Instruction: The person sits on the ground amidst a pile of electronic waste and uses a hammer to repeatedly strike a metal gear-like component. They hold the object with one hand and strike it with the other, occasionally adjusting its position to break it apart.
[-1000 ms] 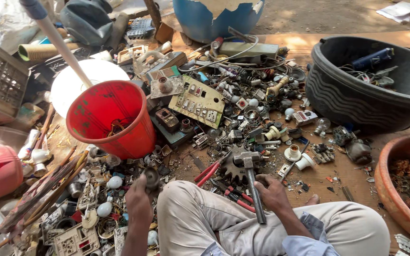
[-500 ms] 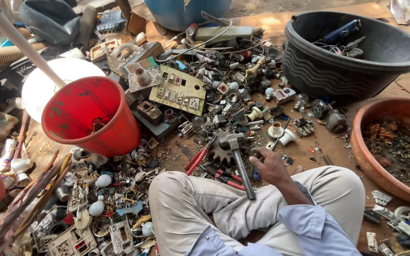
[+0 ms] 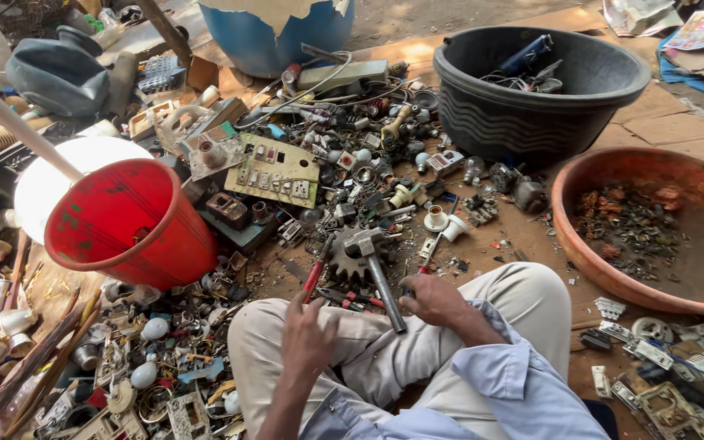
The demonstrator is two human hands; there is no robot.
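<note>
Fingers of the right hand (image 3: 437, 303) wrapped the hammer (image 3: 378, 273) handle, its head resting on a toothed gear (image 3: 345, 259) (rusty, on the cardboard). Left hand (image 3: 307, 341) lay loose on the knee, near red-handled pliers (image 3: 317, 271), beside the red bucket (image 3: 128, 224).

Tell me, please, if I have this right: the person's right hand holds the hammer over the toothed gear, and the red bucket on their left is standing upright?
Not quite. The head view shows the red bucket tipped on its side, its mouth facing the camera. The rest holds: the right hand holds the hammer over the toothed gear.
</note>
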